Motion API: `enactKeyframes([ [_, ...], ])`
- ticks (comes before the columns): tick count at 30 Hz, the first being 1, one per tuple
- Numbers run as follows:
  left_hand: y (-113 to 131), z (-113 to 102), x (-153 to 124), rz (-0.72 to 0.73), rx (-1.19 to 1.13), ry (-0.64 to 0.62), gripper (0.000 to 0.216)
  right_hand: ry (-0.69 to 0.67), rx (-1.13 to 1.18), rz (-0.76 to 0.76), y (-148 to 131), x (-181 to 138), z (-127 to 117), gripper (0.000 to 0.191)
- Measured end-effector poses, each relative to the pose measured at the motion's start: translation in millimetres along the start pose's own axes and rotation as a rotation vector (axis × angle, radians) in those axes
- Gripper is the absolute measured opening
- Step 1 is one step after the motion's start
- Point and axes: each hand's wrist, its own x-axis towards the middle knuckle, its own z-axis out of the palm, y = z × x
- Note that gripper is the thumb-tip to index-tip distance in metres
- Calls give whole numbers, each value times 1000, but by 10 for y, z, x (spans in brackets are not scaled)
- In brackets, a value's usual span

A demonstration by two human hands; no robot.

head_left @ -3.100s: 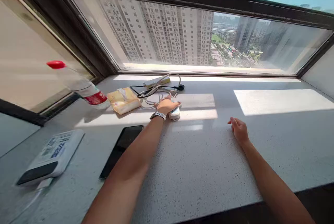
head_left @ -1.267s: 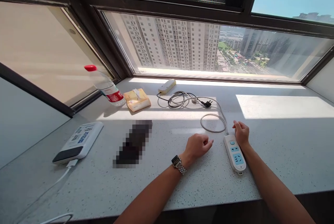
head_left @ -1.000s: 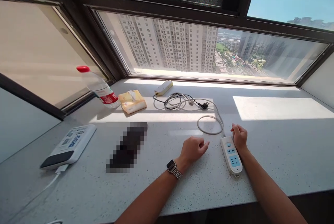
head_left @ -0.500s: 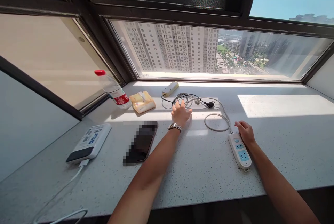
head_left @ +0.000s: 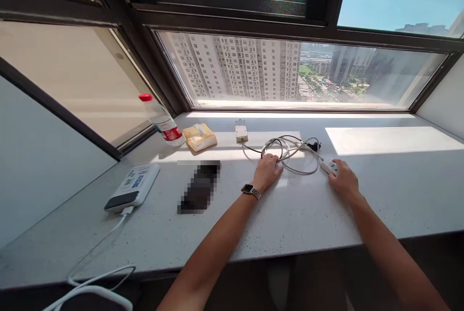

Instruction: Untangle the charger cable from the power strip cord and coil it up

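Observation:
A white power strip (head_left: 329, 166) with blue sockets lies on the grey speckled sill (head_left: 297, 214), mostly covered by my right hand (head_left: 343, 181), which grips its near end. Its white cable (head_left: 290, 149) is bunched in loose loops left of the strip, with a black plug (head_left: 313, 146) at the far side. My left hand (head_left: 267, 171), a metal watch on its wrist, has its fingers curled on the near left loop of the cable. A second, yellowish power strip (head_left: 241, 132) lies just behind the loops, near the window.
A water bottle (head_left: 162, 120) with a red cap and a yellow tissue pack (head_left: 200, 137) stand at the back left. A dark phone (head_left: 199, 188) and a white power bank (head_left: 132, 193) with a charging lead (head_left: 94, 278) lie on the left.
My left hand has drawn back toward me, bunching the cable loops to the right. The white strip has slid away from me and my right hand now covers it. The yellowish strip has turned.

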Motion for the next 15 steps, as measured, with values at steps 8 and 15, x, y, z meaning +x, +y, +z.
enactKeyframes([
  [8,322,24,-322,256,-38,-33,11,168,-67,-52,72,218,129,32],
  [15,232,20,-328,306,-184,6,15,203,-127,-62,45,186,151,34],
])
